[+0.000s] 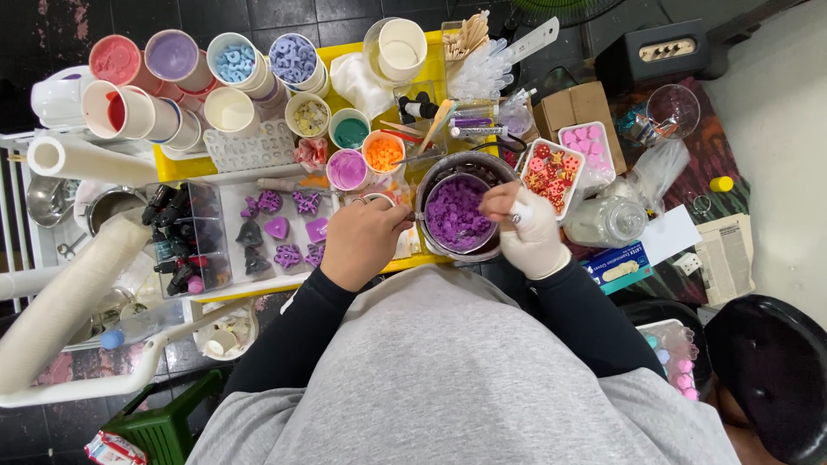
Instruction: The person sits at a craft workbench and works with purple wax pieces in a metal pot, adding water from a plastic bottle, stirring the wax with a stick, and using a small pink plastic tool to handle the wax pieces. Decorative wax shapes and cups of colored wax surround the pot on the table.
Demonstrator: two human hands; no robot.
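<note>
A metal pot [431, 185] stands on the yellow table [185, 165] and holds a smaller bowl of purple crumbly material [454, 213]. My left hand [362, 238], bare, rests closed at the pot's left rim, where a short handle sticks out. My right hand [527, 226], in a white glove, is at the pot's right rim, pinching a small white tool over the purple material; the tool's tip is hidden.
A clear tray of purple moulded shapes [284, 228] and dark dropper bottles [177, 232] lies left of my hand. Cups of coloured pieces [233, 60] and powders crowd the back. A white tray of red and pink pieces [551, 172] and a glass jar [607, 222] sit right.
</note>
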